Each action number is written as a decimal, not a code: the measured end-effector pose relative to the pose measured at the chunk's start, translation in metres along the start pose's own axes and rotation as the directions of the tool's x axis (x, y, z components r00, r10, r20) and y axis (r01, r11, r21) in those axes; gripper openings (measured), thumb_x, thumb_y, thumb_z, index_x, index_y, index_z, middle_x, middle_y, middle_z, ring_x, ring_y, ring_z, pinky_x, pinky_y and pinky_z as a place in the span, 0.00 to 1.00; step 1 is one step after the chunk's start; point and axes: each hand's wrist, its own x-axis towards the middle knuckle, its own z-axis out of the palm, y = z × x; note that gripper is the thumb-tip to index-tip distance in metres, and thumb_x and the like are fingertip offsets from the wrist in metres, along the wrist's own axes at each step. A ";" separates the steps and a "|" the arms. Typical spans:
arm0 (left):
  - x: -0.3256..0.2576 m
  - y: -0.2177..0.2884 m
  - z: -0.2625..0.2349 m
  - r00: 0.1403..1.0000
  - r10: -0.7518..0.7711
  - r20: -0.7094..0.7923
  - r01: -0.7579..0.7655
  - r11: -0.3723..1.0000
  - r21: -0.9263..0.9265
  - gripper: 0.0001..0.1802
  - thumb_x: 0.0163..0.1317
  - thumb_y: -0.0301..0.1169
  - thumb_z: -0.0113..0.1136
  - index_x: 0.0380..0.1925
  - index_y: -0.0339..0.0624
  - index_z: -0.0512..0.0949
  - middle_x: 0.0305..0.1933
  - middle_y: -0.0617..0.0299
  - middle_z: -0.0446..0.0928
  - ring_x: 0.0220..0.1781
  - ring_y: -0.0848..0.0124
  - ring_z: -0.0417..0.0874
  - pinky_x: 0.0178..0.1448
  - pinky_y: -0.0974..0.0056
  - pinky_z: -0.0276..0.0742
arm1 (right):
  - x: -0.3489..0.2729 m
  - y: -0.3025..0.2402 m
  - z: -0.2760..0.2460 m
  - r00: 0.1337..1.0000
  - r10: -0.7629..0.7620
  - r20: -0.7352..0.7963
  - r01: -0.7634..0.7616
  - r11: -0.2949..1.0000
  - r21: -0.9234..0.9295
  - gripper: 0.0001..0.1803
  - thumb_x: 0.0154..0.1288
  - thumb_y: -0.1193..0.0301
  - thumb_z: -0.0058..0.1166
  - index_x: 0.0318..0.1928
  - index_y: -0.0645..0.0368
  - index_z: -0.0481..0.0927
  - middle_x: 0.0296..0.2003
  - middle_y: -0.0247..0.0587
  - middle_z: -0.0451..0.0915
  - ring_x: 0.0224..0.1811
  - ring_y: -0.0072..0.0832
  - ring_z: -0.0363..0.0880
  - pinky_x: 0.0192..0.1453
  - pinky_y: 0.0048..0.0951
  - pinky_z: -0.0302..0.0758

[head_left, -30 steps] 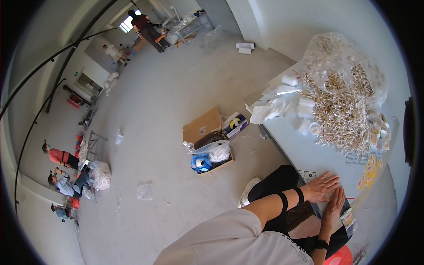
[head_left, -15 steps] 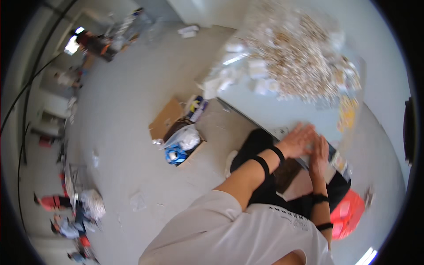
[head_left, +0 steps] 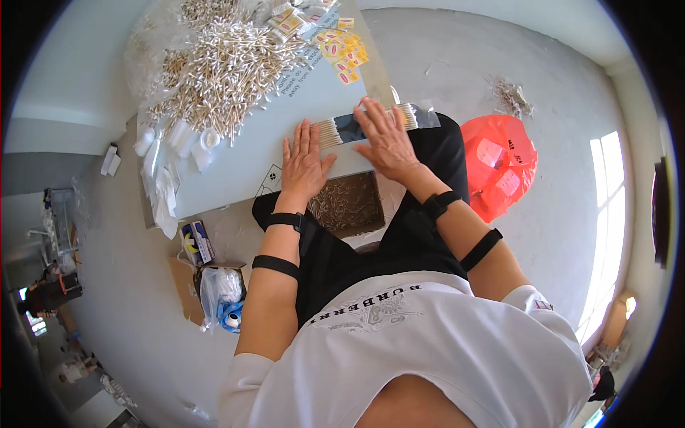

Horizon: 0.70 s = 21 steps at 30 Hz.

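My left hand (head_left: 307, 162) lies flat on the table, fingers stretched out, its fingertips beside a neat row of cotton swabs (head_left: 329, 133). My right hand (head_left: 389, 143) is open too, spread across part of the same flat row. A dark strip (head_left: 349, 128) shows between the swab ends. More swab tips (head_left: 409, 116) and a clear plastic sleeve (head_left: 428, 116) stick out beyond my right hand at the table's edge. Whether my right palm presses on the row or hovers just over it, I cannot tell.
A big heap of loose cotton swabs (head_left: 228, 68) covers the far left of the table (head_left: 235, 175). Yellow labels (head_left: 344, 51) lie right of it. Below the table edge stands an open box (head_left: 346, 207) with loose swabs. A red plastic bag (head_left: 492, 191) rests on the floor at right.
The view has swung so that the table now sits at upper left. My hands, close together and blurred before, are now apart and flat beside and over the swab row.
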 end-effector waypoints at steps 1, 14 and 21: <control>-0.001 0.002 0.001 0.999 -0.019 -0.028 0.018 1.000 -0.010 0.42 0.66 0.52 0.50 0.73 0.42 0.49 0.78 0.53 0.45 0.80 0.60 0.43 0.79 0.47 0.35 | -0.006 0.012 -0.009 0.984 0.143 -0.102 -0.152 0.985 -0.081 0.40 0.68 0.49 0.47 0.73 0.54 0.53 0.75 0.45 0.47 0.78 0.38 0.43 0.77 0.53 0.36; 0.040 0.094 0.024 0.990 -0.112 -0.085 0.104 0.990 -0.090 0.45 0.66 0.52 0.52 0.73 0.37 0.49 0.78 0.49 0.44 0.80 0.56 0.41 0.79 0.47 0.34 | -0.016 0.065 0.005 0.954 0.285 0.097 -0.299 0.935 0.189 0.33 0.74 0.49 0.37 0.74 0.44 0.52 0.74 0.42 0.50 0.77 0.37 0.46 0.77 0.53 0.38; 0.037 0.095 0.020 0.998 -0.007 -0.068 -0.001 0.993 -0.115 0.42 0.66 0.49 0.52 0.72 0.39 0.51 0.78 0.51 0.45 0.80 0.59 0.43 0.79 0.47 0.36 | -0.018 0.069 0.004 0.953 0.289 0.093 -0.302 0.932 0.202 0.32 0.74 0.50 0.38 0.73 0.44 0.53 0.74 0.42 0.51 0.77 0.36 0.46 0.77 0.52 0.39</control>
